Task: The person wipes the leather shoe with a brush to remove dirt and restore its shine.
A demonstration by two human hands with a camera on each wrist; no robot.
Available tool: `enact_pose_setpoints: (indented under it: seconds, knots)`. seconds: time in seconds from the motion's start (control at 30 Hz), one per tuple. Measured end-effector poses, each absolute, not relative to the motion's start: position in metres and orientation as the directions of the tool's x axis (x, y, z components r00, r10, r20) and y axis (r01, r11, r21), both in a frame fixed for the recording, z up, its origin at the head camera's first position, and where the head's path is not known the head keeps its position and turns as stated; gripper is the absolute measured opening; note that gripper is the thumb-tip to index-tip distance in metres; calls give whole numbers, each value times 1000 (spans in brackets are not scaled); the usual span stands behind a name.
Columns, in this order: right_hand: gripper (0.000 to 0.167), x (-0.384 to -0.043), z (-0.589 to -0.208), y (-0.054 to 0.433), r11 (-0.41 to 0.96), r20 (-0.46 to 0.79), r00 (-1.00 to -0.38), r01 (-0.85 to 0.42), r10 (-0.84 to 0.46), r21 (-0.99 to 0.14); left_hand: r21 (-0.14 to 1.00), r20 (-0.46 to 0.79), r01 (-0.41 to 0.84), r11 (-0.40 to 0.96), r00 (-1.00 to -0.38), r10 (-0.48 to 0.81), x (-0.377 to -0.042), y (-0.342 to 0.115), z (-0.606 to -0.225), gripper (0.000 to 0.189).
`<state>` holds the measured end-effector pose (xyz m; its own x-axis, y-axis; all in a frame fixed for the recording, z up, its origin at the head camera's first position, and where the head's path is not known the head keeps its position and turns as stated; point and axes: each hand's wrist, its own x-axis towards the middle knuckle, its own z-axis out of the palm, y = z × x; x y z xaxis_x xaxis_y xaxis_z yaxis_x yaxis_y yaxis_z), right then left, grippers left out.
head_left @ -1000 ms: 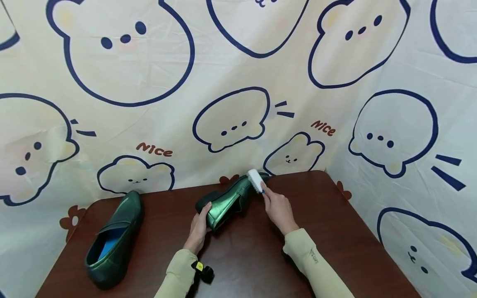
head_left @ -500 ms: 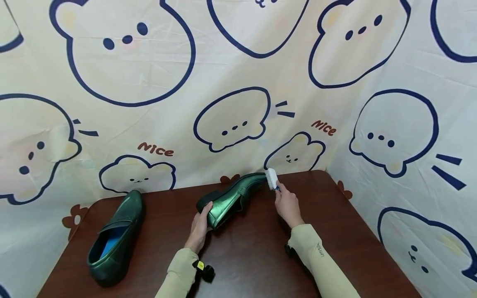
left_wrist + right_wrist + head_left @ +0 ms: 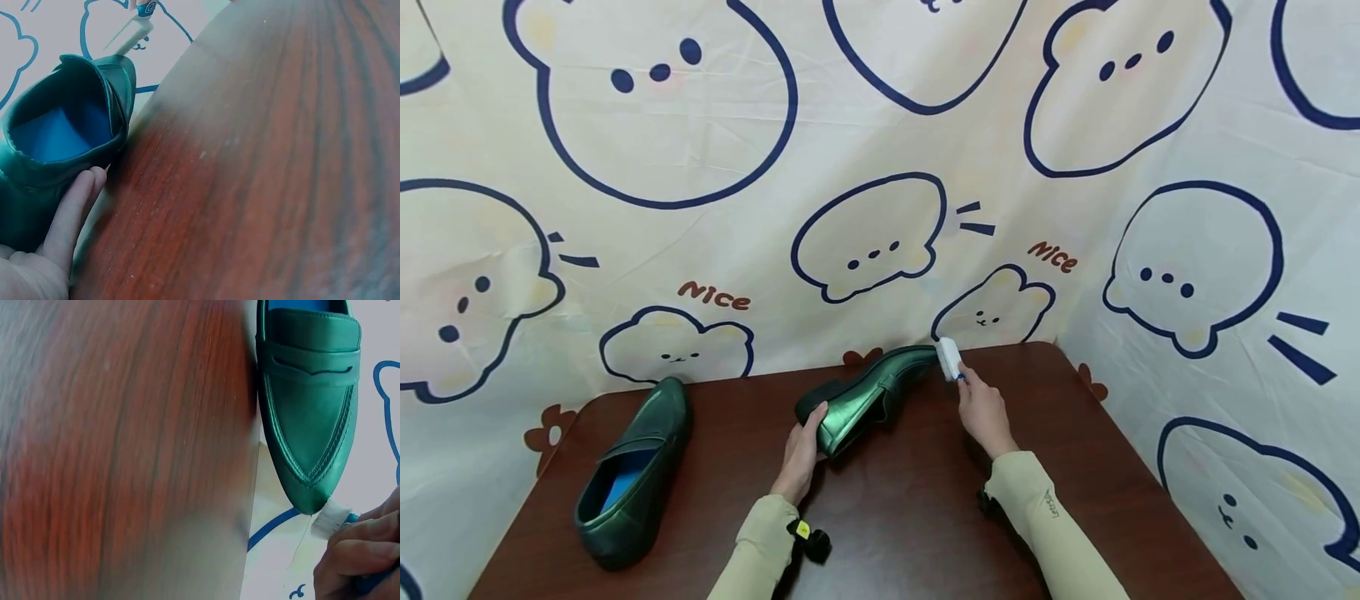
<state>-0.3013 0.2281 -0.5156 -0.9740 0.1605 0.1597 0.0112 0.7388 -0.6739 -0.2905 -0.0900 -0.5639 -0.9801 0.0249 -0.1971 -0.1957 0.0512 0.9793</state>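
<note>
A green loafer [image 3: 865, 396] lies tipped on its side near the back of the table, its heel gripped by my left hand [image 3: 799, 454]. In the left wrist view its blue insole [image 3: 69, 134] shows, with fingers along the outer side. My right hand [image 3: 985, 412] holds a white-headed brush [image 3: 949, 358] by its blue handle. The bristles are right at the pointed toe, as the right wrist view also shows with the brush head [image 3: 330, 519] beside the toe tip. Most of the handle is hidden in the fingers.
A second green loafer [image 3: 640, 475] stands upright at the left of the brown wooden table [image 3: 910, 517]. A cartoon-printed cloth [image 3: 865, 142] hangs close behind the table's back edge and along the right side.
My right hand has moved the brush rightward along the loafer from its upper front to the toe tip, then barely shifted. The left hand keeps its grip on the heel.
</note>
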Motion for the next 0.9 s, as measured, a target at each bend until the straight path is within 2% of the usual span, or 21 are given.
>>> enact_pose_setpoints:
  seconds: [0.4, 0.63, 0.9]
  knots:
    - [45, -300, -520, 271, 841, 204, -970, 0, 131, -542, 981, -194, -193, 18, -980, 50, -288, -93, -561, 88]
    - [45, -297, -530, 302, 876, 164, -977, 39, 134, -481, 980, -196, -195, 30, -980, 40, -290, -93, -559, 81]
    - [46, -294, -532, 314, 886, 110, -982, 85, 151, -456, 978, -206, -204, 45, -977, 55, -284, -88, -547, 73]
